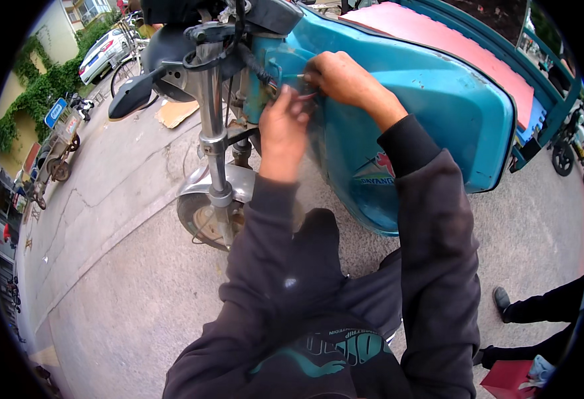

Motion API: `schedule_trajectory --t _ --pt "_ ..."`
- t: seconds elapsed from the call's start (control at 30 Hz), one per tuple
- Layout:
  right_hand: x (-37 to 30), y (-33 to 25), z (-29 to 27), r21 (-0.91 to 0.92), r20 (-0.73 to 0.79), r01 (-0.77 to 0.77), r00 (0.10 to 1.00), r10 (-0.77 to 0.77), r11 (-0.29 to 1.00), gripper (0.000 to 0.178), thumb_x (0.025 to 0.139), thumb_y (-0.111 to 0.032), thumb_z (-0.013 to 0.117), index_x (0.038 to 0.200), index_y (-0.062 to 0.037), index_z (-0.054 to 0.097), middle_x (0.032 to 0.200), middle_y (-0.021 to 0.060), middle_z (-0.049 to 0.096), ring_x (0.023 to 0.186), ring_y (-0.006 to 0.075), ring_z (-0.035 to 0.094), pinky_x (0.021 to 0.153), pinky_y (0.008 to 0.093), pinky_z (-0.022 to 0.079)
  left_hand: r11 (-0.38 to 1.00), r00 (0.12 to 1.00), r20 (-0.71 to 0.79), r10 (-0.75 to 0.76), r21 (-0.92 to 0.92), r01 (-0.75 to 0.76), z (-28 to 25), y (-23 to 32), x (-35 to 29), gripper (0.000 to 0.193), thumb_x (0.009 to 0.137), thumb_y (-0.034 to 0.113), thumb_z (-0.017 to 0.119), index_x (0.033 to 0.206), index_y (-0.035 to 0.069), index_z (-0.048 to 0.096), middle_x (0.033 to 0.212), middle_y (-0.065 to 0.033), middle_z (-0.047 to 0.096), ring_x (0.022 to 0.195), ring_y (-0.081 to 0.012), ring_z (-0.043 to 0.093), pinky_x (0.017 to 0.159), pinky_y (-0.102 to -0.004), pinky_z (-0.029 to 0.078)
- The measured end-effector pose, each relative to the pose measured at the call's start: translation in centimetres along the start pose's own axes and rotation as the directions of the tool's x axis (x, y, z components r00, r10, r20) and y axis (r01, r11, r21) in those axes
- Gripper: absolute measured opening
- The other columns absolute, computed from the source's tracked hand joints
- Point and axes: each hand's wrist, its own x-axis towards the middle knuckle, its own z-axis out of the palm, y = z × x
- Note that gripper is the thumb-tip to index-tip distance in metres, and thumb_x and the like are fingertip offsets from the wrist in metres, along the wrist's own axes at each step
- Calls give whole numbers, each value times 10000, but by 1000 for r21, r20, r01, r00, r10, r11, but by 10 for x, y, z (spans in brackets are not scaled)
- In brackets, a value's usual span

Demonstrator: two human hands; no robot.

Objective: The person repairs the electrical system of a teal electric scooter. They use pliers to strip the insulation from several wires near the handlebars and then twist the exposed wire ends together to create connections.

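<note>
Closest in, at six o'clock, the person's dark grey hooded sweatshirt (318,319) fills the lower frame, a teal and white printed emblem curving across it. Both sleeves reach up toward twelve o'clock. The left hand (282,133) is raised with its back to the camera, fingers curled in against the joint where the teal painted metal front panel (425,113) meets the steering column; whether it pinches anything I cannot tell. The right hand (342,78), at one o'clock of the left, is closed narrow on a thin pale rod-like piece (300,78), its tip pressed to the panel's edge beside a bundle of black cables (255,63).

Judging by that, the fitting at this joint is mid-way: the panel sits on the vehicle, both hands are busy at its edge, nothing looks finished or released.

Just below, at nine o'clock of the hands, the chrome fork tube (213,133) drops to the grey mudguard and front wheel (205,219). A triangular red, white and blue sticker (377,171) sits low on the panel. Farther, a pink mat (451,46) lies on the cargo bed. At ten o'clock, a brown cardboard scrap (175,112) lies on the pavement, a blue rectangular street sign (55,112) stands by ivy, and a white car (102,54) is parked beyond.
</note>
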Motion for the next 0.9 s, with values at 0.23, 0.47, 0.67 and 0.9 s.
schedule_trajectory --t 0.23,0.47,0.67,0.9 --pt "3 -15 0 23 87 -114 990 111 993 209 877 -175 619 1019 -45 701 974 231 691 950 409 662 809 464 530 981 995 -73 71 186 -57 8 13 -7 188 923 307 705 992 158 612 866 66 592 709 -70 494 581 -232 333" --pt "0 -23 -12 177 74 -144 988 133 974 254 875 -189 623 1073 -44 688 1020 208 694 970 384 668 834 433 525 911 993 -73 92 409 -55 18 21 -19 340 951 330 661 1177 85 592 1083 -40 679 897 -139 666 618 -247 484" --pt "-2 -9 0 65 -18 -35 999 36 997 218 897 -164 619 1044 -14 678 948 221 686 918 407 659 781 447 523 684 898 -40 438 663 -305 -13 33 -10 378 995 319 600 1166 -17 583 993 -73 682 768 -127 687 525 -213 472" --pt "-3 -27 4 53 2 -102 995 102 993 202 928 -170 605 1072 -49 677 960 186 700 925 392 661 774 440 518 388 858 180 481 834 -392 -13 67 5 347 935 275 683 1114 -17 630 876 -22 669 697 -77 588 559 -219 444"
